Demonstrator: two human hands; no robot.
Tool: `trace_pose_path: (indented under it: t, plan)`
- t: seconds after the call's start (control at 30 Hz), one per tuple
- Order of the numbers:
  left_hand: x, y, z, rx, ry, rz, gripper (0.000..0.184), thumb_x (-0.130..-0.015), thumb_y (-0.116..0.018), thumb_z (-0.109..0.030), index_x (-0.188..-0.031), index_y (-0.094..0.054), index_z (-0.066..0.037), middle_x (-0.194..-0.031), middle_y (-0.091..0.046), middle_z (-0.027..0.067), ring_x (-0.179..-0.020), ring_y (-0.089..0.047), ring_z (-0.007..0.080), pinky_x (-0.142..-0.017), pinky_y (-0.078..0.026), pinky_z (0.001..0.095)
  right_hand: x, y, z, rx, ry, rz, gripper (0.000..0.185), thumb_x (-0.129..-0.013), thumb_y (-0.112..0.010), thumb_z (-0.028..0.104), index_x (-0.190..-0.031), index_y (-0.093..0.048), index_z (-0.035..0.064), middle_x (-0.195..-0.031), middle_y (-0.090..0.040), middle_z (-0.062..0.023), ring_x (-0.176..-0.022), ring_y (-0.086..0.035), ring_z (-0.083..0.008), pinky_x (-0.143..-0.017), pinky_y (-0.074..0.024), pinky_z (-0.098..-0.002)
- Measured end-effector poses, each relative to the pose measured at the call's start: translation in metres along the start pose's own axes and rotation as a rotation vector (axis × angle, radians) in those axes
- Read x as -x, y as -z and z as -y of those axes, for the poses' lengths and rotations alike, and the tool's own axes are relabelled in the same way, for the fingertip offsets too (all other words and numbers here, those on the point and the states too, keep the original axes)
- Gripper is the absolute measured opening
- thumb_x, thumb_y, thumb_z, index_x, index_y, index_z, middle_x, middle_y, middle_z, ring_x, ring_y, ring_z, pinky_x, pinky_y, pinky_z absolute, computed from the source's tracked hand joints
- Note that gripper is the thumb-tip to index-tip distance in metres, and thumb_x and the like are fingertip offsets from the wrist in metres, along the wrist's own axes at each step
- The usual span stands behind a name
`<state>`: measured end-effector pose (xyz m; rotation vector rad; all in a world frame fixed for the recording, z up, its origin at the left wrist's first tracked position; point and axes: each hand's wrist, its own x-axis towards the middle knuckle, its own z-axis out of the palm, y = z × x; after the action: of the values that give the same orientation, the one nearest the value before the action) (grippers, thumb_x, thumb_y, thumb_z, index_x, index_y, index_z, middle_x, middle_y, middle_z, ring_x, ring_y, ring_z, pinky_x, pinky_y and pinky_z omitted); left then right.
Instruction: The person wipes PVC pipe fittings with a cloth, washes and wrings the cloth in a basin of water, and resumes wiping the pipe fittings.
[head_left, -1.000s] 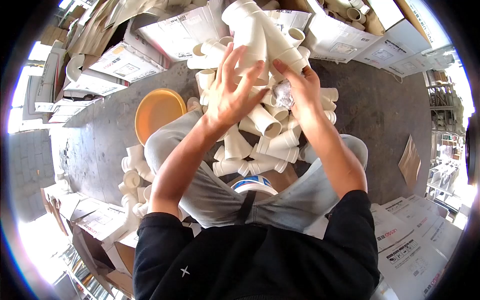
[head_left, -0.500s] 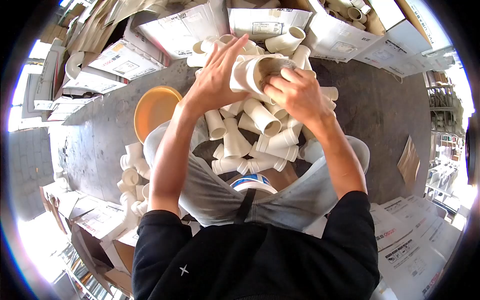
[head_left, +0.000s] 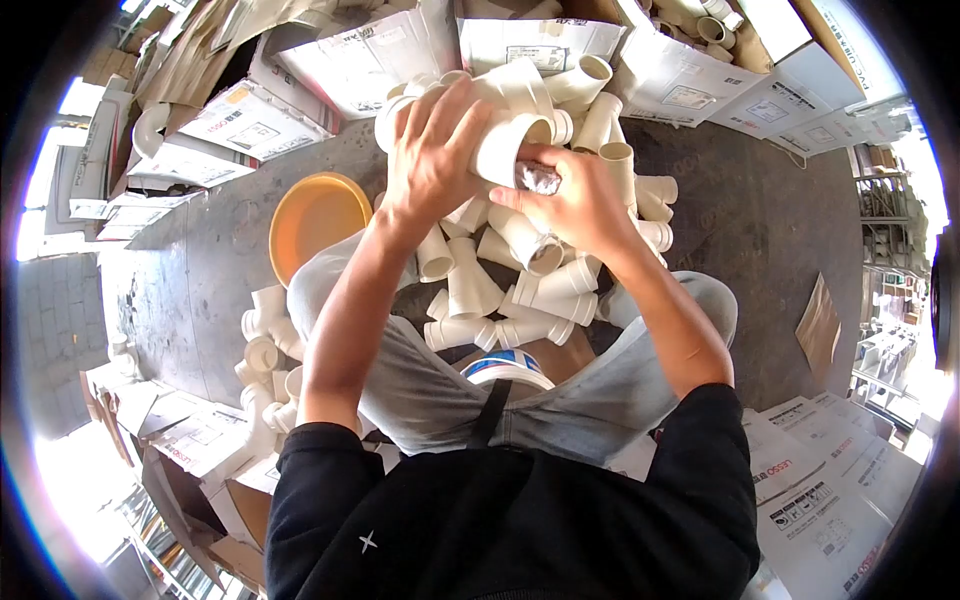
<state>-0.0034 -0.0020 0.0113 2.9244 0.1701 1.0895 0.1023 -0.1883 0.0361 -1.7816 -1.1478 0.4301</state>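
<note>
A white plastic pipe fitting [head_left: 497,155] is held up over the pile, its round mouth facing right. My left hand [head_left: 432,158] is closed around its left side, fingers curled over the top. At the mouth, my right hand [head_left: 583,200] grips a crumpled grey-white rag [head_left: 538,178], pressed to the lower rim. Part of the rag is hidden by the fingers and the fitting. Below the hands lie several loose white fittings, among them a flared one [head_left: 472,282]. Another fitting [head_left: 515,85] sits just behind the held one.
An orange basin [head_left: 318,185] stands left of my knee. Cardboard boxes [head_left: 540,45] of fittings line the far side. More fittings [head_left: 262,355] lie at the left. Between my legs is a white and blue bucket [head_left: 508,368]. A cardboard piece [head_left: 819,325] lies right.
My left hand's spread fingers have curled over the fitting. My right hand has turned and moved lower with the rag, from inside the mouth to its lower rim.
</note>
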Motion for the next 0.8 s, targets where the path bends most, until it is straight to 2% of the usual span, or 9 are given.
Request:
trace_pose_path:
  t: [0.1, 0.17, 0.33, 0.37, 0.4, 0.5, 0.53, 0.63, 0.8]
  plan:
    - [0.0, -0.001, -0.005, -0.036, -0.048, -0.085, 0.05, -0.079, -0.077, -0.023, -0.126, -0.065, -0.012, -0.148, -0.057, 0.0157, -0.135, -0.055, 0.0335, -0.113, -0.04, 0.0493, 0.0, -0.002, 0.002, -0.442, -0.323, 0.037, 0.052, -0.084, -0.088, 0.039, -0.111, -0.075, -0.0047, -0.086, -0.075, -0.007, -0.072, -0.065, -0.0084, -0.063, -0.0505, -0.0255]
    - [0.0, -0.001, -0.011, -0.074, -0.089, -0.116, 0.042, -0.084, -0.071, -0.018, -0.125, -0.064, -0.011, -0.15, -0.055, 0.0177, -0.134, -0.056, 0.0353, -0.114, -0.04, 0.0511, 0.002, -0.006, 0.002, -0.596, -0.336, -0.023, 0.05, -0.085, -0.088, 0.037, -0.11, -0.075, -0.0041, -0.09, -0.075, -0.007, -0.073, -0.065, -0.0081, -0.063, -0.0503, -0.0248]
    - [-0.002, 0.005, -0.017, 0.128, -0.056, 0.087, 0.072, -0.07, -0.087, -0.021, -0.136, -0.059, -0.012, -0.154, -0.048, 0.0168, -0.141, -0.047, 0.037, -0.115, -0.039, 0.0521, 0.001, 0.002, -0.01, -0.627, -0.343, -0.046, 0.042, -0.089, -0.084, 0.031, -0.108, -0.075, -0.0046, -0.091, -0.074, -0.0068, -0.075, -0.067, -0.0094, -0.062, -0.0515, -0.0266]
    - [-0.004, 0.009, -0.016, 0.218, -0.032, 0.157, 0.079, -0.067, -0.09, -0.021, -0.138, -0.057, -0.012, -0.155, -0.047, 0.0165, -0.142, -0.045, 0.0376, -0.115, -0.039, 0.0522, 0.001, 0.005, -0.012, -0.442, -0.285, -0.043, 0.038, -0.088, -0.083, 0.03, -0.106, -0.075, -0.0022, -0.091, -0.075, -0.0081, -0.073, -0.068, -0.0131, -0.062, -0.0524, -0.0282]
    - [-0.005, 0.01, -0.012, 0.383, 0.046, 0.21, 0.1, -0.064, -0.095, -0.024, -0.15, -0.046, -0.009, -0.156, -0.043, 0.0175, -0.146, -0.04, 0.0392, -0.119, -0.037, 0.0537, 0.0, 0.009, -0.014, -0.257, -0.226, -0.041, 0.034, -0.087, -0.082, 0.03, -0.104, -0.076, 0.0002, -0.09, -0.076, -0.0095, -0.07, -0.07, -0.0168, -0.062, -0.0533, -0.0299]
    - [-0.005, 0.01, 0.008, 0.656, 0.165, 0.257, 0.124, -0.071, -0.097, -0.028, -0.161, -0.016, -0.004, -0.156, -0.04, 0.0249, -0.146, -0.041, 0.0388, -0.122, -0.034, 0.0541, 0.001, 0.024, -0.016, 0.384, 0.021, -0.025, 0.018, -0.083, -0.081, 0.023, -0.09, -0.073, 0.0085, -0.085, -0.075, -0.0104, -0.067, -0.071, -0.0301, -0.063, -0.0556, -0.0373]
    - [-0.003, 0.008, 0.013, 0.781, 0.266, 0.285, 0.128, -0.07, -0.098, -0.03, -0.162, -0.013, -0.006, -0.157, -0.039, 0.0246, -0.145, -0.044, 0.0374, -0.122, -0.034, 0.0525, 0.002, 0.027, -0.017, 0.476, 0.15, -0.037, 0.017, -0.083, -0.08, 0.022, -0.088, -0.071, 0.0089, -0.083, -0.073, -0.0085, -0.069, -0.07, -0.0288, -0.063, -0.0553, -0.0379]
    - [-0.007, 0.014, 0.024, 0.914, 0.351, 0.296, 0.122, -0.071, -0.098, -0.021, -0.162, -0.019, -0.008, -0.149, -0.052, 0.0154, -0.139, -0.05, 0.0263, -0.119, -0.038, 0.0446, 0.003, 0.032, -0.013, 0.715, 0.491, -0.024, 0.014, -0.08, -0.079, 0.016, -0.085, -0.067, 0.0109, -0.077, -0.067, -0.0022, -0.077, -0.068, -0.0231, -0.064, -0.0554, -0.0372]
    - [-0.012, 0.008, 0.033, 1.004, 0.44, 0.325, 0.087, -0.068, -0.096, -0.018, -0.142, -0.053, -0.004, -0.131, -0.065, 0.0113, -0.122, -0.062, 0.0224, -0.108, -0.048, 0.039, 0.002, 0.036, -0.016, 0.763, 0.568, -0.024, 0.018, -0.079, -0.081, 0.017, -0.087, -0.067, 0.0095, -0.082, -0.07, -0.0006, -0.079, -0.069, -0.0221, -0.065, -0.0572, -0.036]
